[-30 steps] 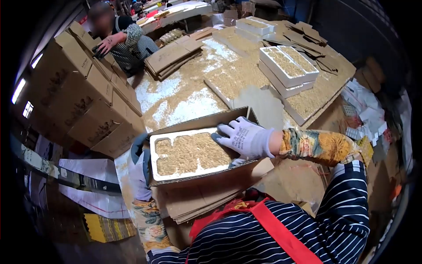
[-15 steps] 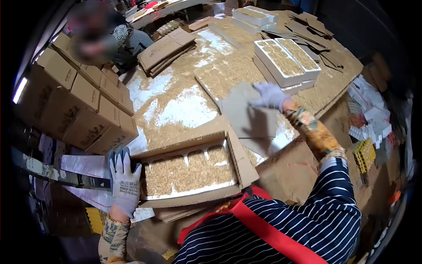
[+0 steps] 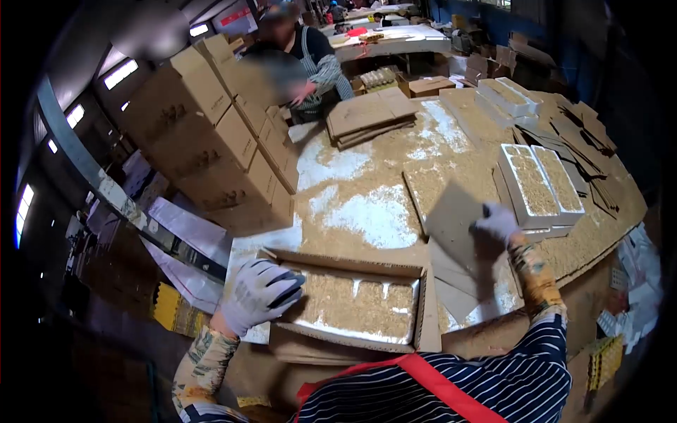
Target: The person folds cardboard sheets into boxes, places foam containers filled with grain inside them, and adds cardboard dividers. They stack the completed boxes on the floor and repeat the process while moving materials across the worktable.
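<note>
L hand (image 3: 262, 297) half-curled at L end of open carton (image 3: 431, 310), prob. steadying it; grip unclear. Filled foam tray (image 3: 352, 333) inside carton, on table (image 3: 367, 215). R hand (image 3: 498, 224) closed on grey sheet (image 3: 455, 211), tilted, prob. to clear lower sheets (image 3: 451, 276) beside carton.

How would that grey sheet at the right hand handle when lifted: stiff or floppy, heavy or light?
The grey sheet is probably fairly stiff: it shows no clear sag with the right hand at its edge. Being thin, it is likely light. Laid on the table's loose bits, it might slide easily.
</note>
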A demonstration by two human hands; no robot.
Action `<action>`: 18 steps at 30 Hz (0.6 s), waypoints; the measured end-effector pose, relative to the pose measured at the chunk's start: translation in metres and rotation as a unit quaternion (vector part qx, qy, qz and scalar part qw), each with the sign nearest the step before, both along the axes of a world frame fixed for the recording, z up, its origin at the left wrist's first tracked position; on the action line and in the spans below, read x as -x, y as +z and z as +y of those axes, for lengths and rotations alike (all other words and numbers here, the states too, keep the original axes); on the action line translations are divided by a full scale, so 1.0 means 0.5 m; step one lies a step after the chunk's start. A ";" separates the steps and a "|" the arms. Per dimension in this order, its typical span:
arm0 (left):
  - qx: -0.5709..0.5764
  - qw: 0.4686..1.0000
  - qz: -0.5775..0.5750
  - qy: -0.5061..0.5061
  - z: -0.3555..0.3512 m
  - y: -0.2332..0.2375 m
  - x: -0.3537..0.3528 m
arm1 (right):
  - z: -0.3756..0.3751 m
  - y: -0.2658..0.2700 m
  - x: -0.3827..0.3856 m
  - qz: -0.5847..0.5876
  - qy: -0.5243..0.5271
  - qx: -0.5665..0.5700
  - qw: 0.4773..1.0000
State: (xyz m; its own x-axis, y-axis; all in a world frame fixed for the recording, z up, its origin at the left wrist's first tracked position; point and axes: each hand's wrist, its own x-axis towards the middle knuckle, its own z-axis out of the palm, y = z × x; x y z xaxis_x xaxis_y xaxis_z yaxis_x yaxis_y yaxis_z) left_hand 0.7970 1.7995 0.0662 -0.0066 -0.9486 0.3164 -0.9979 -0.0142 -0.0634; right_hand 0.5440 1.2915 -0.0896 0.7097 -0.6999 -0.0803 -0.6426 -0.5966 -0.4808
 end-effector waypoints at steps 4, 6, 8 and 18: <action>-0.165 0.986 0.017 0.012 -0.015 -0.045 -0.017 | 0.119 0.320 -0.016 -0.461 0.051 -0.138 0.875; -0.193 0.981 0.022 0.015 -0.032 -0.062 -0.023 | 0.263 0.437 -0.029 -0.544 0.106 -0.209 0.806; -0.247 0.964 0.097 0.015 -0.045 -0.080 -0.044 | 0.365 0.476 -0.041 -0.468 0.191 -0.181 0.843; -0.234 0.963 0.131 0.036 -0.023 -0.116 -0.040 | 0.642 0.369 -0.165 -0.130 0.334 0.453 0.816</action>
State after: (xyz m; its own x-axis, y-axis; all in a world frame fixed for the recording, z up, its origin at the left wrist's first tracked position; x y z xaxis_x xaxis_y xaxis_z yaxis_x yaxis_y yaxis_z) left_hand 0.8171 1.7877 0.0080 0.0858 -0.9826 -0.1647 -0.9782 -0.1144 0.1733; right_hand 0.6267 1.6127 0.0946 0.8680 0.1614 0.4696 0.0245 -0.9584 0.2842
